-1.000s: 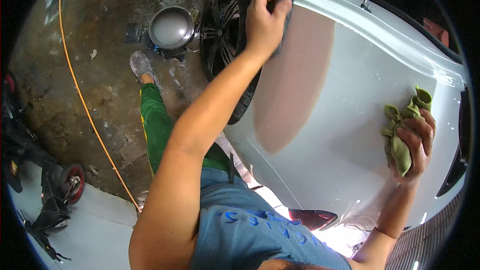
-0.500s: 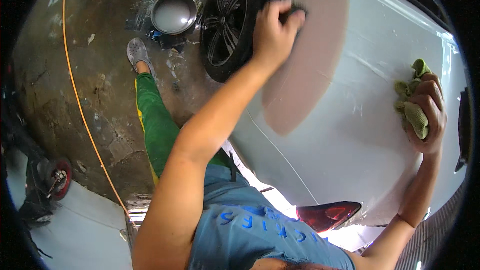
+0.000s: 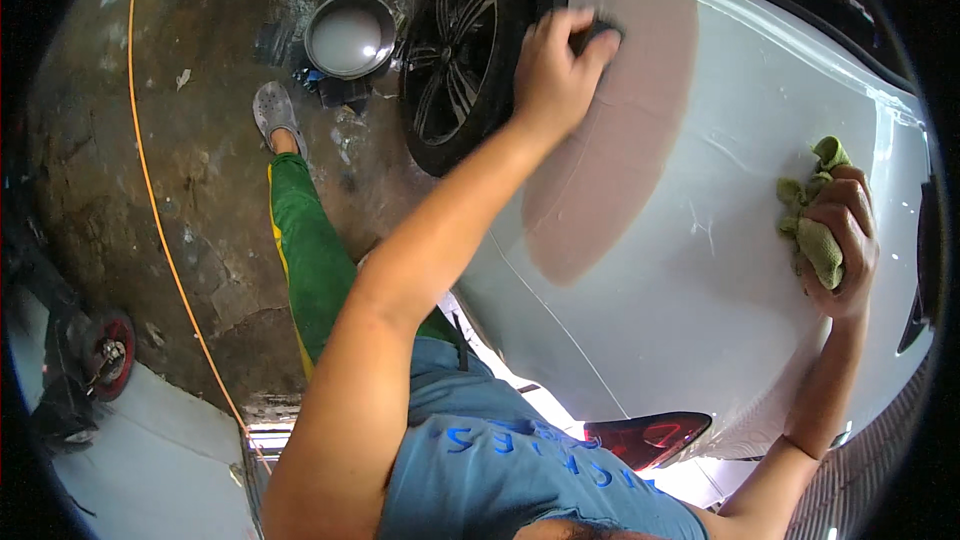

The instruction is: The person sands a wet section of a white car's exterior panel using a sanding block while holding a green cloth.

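Observation:
My left hand [image 3: 558, 75] curls round a small dark sanding pad [image 3: 606, 38], mostly hidden by my fingers. It lies at the upper left of a pinkish-brown patch [image 3: 625, 130] on the pale car panel [image 3: 720, 310], close to the wheel arch. Over on the right, my right hand [image 3: 848, 235] is closed round a bunched green cloth [image 3: 822, 252] against the same panel. Wet streaks and whitish marks show between the patch and the cloth.
A black-tyred wheel [image 3: 455, 70] stands beside my left forearm. On the wet floor sit a round basin [image 3: 350, 68] of cloudy liquid and some dark scraps [image 3: 343, 93]. An orange hose [image 3: 165, 240] runs down the left. A red tail lamp [image 3: 650, 438] is near my torso.
The whole view has shifted slightly, with the wheel and patch lower in the picture. Both hands keep their grips, and the left has barely moved over the patch.

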`<action>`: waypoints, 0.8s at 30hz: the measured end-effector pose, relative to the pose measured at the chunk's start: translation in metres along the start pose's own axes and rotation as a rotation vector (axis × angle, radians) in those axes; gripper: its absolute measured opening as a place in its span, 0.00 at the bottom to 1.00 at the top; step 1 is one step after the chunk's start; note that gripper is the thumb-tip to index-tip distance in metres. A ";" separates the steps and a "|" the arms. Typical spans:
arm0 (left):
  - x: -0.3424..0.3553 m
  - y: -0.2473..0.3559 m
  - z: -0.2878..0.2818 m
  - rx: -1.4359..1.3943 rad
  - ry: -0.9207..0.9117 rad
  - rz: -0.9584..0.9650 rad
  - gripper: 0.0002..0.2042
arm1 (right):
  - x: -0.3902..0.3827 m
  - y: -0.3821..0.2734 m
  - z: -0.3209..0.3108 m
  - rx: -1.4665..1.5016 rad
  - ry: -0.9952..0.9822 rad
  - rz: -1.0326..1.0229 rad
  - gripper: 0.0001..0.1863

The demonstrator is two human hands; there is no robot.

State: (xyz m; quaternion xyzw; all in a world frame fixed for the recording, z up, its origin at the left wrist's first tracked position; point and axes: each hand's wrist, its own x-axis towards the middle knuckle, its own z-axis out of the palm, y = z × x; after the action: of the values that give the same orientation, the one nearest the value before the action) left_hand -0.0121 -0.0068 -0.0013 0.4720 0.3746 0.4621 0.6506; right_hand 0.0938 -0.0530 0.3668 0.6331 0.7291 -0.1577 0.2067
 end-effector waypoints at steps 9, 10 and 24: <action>-0.058 0.000 -0.020 0.008 -0.081 -0.097 0.23 | -0.004 -0.005 0.001 0.010 0.041 0.026 0.23; -0.013 -0.001 -0.007 0.017 -0.064 -0.098 0.23 | 0.001 -0.006 0.002 0.025 0.039 0.020 0.23; -0.068 -0.008 -0.023 -0.012 -0.042 -0.122 0.19 | -0.001 -0.004 0.003 0.011 0.041 0.030 0.24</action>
State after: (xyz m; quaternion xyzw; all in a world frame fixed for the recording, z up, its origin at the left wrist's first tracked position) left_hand -0.0517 -0.0669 -0.0115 0.4541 0.3862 0.4139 0.6880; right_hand 0.0899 -0.0558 0.3649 0.6482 0.7228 -0.1456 0.1904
